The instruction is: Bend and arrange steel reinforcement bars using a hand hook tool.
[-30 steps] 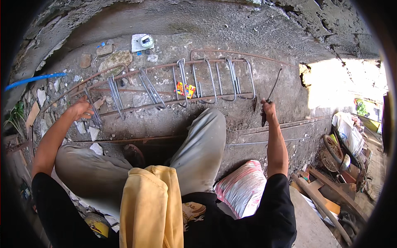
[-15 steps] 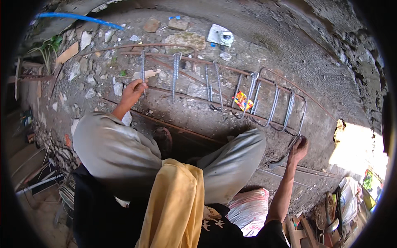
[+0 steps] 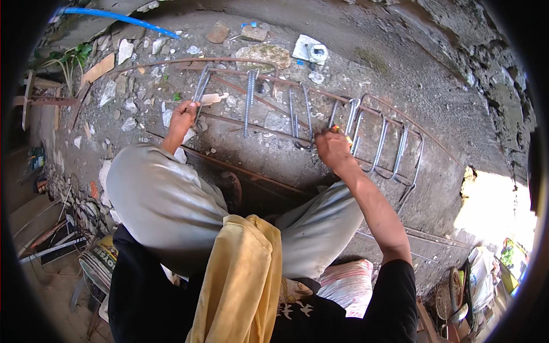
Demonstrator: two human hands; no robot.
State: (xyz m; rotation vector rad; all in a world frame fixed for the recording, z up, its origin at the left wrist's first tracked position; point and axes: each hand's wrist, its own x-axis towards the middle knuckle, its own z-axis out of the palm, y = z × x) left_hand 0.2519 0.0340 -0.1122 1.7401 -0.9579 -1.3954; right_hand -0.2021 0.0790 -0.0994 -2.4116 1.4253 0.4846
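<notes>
A long cage of rusty steel rods (image 3: pixel 274 79) with several ribbed steel stirrups hung on them lies on the ground in front of me. At its left end, my left hand (image 3: pixel 182 121) is closed around the lower part of a steel stirrup (image 3: pixel 202 83), which leans to the right. My right hand (image 3: pixel 333 150) reaches to the middle of the cage, fingers curled down beside another stirrup (image 3: pixel 307 108). Whatever it grips is hidden under the fingers. Just past its knuckles, a bit of a red and yellow packet (image 3: pixel 347 139) shows. Further stirrups (image 3: pixel 380 143) stand to the right.
Loose stones (image 3: pixel 107 93) and rubble lie at the left. A flat stone (image 3: pixel 264 56) and a white round item (image 3: pixel 317 53) sit beyond the cage. A blue pipe (image 3: pixel 120 17) crosses the far left. A rusty rod (image 3: pixel 240 170) runs in front of my knees; a sack (image 3: pixel 347 283) is near right.
My right hand has moved left from the right end of the cage to its middle, now partly covering the packet. The stirrup in my left hand has tilted to the right.
</notes>
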